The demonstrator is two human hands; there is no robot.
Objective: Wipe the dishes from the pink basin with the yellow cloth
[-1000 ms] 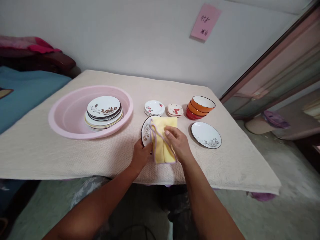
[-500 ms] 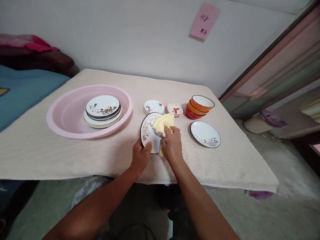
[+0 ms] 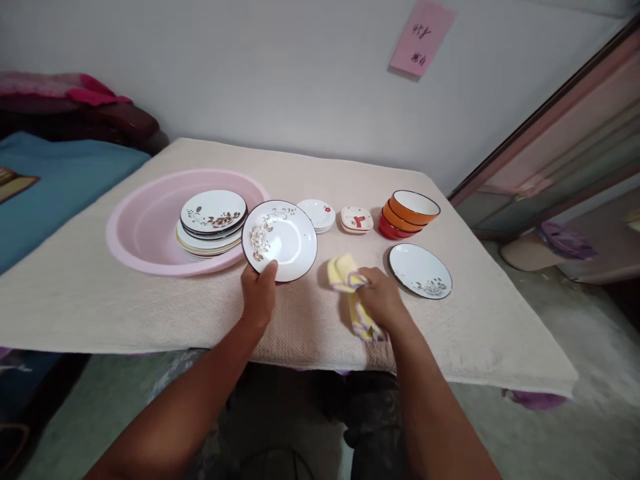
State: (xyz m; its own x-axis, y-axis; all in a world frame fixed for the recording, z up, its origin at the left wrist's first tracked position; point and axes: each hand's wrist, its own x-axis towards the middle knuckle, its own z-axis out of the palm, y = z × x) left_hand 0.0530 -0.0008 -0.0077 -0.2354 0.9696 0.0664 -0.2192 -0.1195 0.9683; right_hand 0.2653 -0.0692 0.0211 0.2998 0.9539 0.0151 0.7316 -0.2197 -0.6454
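My left hand grips the near rim of a white flowered plate with a dark edge and holds it tilted up above the cream tablecloth. To its right my right hand is closed round a bunched yellow cloth with purple trim, just off the plate. A pink basin at the left holds a stack of similar plates.
Behind the hands stand a stack of small saucers, a small square dish with a red mark and stacked orange and red bowls. One more flowered plate lies at the right. A pink note hangs on the wall.
The cloth came off the plate and bunched up in my right hand, which drew back to the right. My left hand lifted the plate up and leftwards toward the basin.
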